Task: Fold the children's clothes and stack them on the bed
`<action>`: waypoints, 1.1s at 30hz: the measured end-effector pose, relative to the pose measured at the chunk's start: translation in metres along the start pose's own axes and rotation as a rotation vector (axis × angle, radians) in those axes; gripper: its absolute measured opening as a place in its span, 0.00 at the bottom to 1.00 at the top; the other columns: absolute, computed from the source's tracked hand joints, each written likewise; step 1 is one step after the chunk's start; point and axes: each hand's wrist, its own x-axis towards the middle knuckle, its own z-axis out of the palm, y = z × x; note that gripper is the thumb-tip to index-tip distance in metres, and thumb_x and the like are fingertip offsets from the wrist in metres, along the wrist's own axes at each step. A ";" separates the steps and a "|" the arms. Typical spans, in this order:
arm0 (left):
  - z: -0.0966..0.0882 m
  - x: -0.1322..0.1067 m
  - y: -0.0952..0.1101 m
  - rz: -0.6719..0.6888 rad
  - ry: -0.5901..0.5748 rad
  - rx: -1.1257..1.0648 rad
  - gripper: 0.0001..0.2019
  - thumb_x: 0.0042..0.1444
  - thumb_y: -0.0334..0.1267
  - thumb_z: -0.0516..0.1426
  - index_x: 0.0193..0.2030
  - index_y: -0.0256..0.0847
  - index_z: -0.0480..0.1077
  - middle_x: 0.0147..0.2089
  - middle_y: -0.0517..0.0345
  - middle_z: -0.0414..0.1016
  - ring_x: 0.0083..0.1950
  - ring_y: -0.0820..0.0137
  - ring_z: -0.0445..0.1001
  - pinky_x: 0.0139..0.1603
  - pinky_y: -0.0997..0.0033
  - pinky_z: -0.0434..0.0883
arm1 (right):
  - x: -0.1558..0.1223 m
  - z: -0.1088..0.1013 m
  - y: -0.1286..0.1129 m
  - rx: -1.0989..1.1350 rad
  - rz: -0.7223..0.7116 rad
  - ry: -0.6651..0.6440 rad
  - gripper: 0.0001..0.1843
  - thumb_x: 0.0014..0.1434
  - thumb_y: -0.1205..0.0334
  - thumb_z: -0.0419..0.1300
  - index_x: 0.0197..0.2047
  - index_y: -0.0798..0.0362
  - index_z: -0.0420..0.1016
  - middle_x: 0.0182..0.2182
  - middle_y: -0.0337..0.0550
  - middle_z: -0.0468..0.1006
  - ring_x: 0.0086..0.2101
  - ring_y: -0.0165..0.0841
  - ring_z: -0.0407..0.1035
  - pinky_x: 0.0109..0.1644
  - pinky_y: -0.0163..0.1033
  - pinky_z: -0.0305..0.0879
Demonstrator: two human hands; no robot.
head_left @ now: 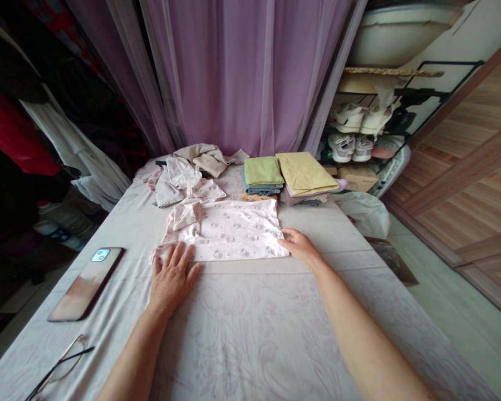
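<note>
Nearest, lower left of the cloth-covered desk (pixel 250 328): eyeglasses (pixel 64 362), dark temple across the lens rim. Just beyond, a phone (pixel 86 287), camera side up. Left hand (pixel 173 275) palm down, fingers spread over the near left part of a pale pink printed garment (pixel 237 228); its grip is released, pressing flat. Right hand (pixel 299 245) at the garment's near right corner, thumb upon the fabric edge; cannot tell whether that grip is pinching. Garment lies flat mid-desk, a piece turned over on top at its left end. Behind it, left: loose clothes (pixel 183 172), rumpled. Behind, right: two folded stacks side by side, one topped by green cloth (pixel 262 170), the other by yellow cloth (pixel 307 174). Farther: shoes (pixel 346 147) on a rack, right; purple curtain (pixel 242 72) behind the desk.
</note>
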 end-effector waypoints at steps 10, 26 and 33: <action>-0.002 0.000 0.001 -0.004 -0.017 -0.004 0.28 0.66 0.51 0.46 0.69 0.42 0.60 0.71 0.46 0.58 0.72 0.52 0.54 0.69 0.41 0.49 | 0.003 0.013 0.009 -0.001 -0.069 0.172 0.31 0.46 0.63 0.64 0.56 0.56 0.68 0.28 0.37 0.79 0.27 0.31 0.71 0.29 0.33 0.64; -0.002 0.001 0.001 0.003 -0.014 0.010 0.28 0.66 0.52 0.46 0.69 0.42 0.60 0.71 0.45 0.58 0.71 0.51 0.55 0.67 0.40 0.52 | 0.007 0.011 0.014 0.013 -0.061 0.122 0.30 0.46 0.66 0.64 0.55 0.52 0.70 0.30 0.37 0.81 0.27 0.30 0.73 0.29 0.31 0.65; -0.009 0.004 0.015 0.001 -0.003 -0.007 0.26 0.66 0.45 0.48 0.67 0.38 0.61 0.71 0.42 0.58 0.71 0.47 0.54 0.67 0.33 0.50 | 0.005 0.001 0.006 0.071 -0.001 0.056 0.22 0.56 0.62 0.56 0.54 0.53 0.71 0.34 0.41 0.81 0.25 0.27 0.71 0.23 0.29 0.62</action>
